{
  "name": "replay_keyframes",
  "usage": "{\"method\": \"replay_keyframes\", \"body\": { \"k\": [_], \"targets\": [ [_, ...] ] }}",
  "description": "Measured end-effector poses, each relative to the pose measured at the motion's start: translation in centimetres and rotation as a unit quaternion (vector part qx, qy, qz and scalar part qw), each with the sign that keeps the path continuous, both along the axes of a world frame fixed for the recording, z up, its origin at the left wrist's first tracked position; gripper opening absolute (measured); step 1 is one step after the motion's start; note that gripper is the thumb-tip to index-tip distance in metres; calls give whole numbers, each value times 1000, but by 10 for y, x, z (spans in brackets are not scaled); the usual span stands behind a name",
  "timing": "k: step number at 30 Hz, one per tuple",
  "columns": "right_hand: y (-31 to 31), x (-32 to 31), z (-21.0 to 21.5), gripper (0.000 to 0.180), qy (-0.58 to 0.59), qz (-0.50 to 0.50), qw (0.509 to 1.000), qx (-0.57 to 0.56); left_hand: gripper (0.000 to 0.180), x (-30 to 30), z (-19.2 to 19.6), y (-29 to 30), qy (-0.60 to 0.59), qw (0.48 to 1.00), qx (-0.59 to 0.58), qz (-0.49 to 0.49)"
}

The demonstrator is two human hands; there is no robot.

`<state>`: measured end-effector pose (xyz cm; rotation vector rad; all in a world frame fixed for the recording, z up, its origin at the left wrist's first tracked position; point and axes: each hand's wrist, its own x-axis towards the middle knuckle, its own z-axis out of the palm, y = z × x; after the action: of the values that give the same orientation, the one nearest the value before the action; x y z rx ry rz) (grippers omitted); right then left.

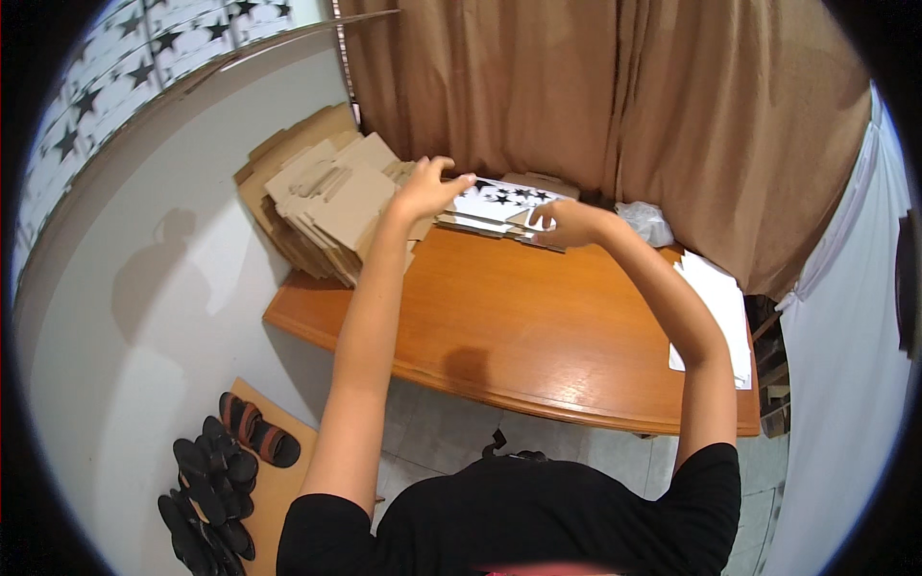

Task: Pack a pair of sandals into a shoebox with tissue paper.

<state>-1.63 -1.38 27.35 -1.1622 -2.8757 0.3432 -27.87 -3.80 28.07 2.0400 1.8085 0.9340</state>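
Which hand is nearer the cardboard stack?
Left. The left hand grips the near-left edge of the star-printed sheet, right beside the cardboard stack. The right hand holds the sheet's other end, farther from the stack, near the plastic bag.

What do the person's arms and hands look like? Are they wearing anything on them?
Both arms are bare from the short black sleeves of a black T-shirt down to the fingers. The left hand and right hand have no gloves, and no watch, bracelet or ring shows. The forearms look long and slim, stretched by the fisheye lens.
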Motion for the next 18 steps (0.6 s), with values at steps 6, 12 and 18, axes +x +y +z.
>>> {"method": "replay_keyframes", "body": {
  "k": [6,12,18],
  "targets": [
    [65,71,-115,47,83,-64,990,-94,81,78,-101,81,-55,977,-174,-111],
    [97,70,-202,47,175,-131,951,-217,79,130,-195,139,-35,943,-281,-176],
    [126,45,-250,53,285,-207,906,-234,70,131,-262,201,12,913,-352,-206]
  ]
}}
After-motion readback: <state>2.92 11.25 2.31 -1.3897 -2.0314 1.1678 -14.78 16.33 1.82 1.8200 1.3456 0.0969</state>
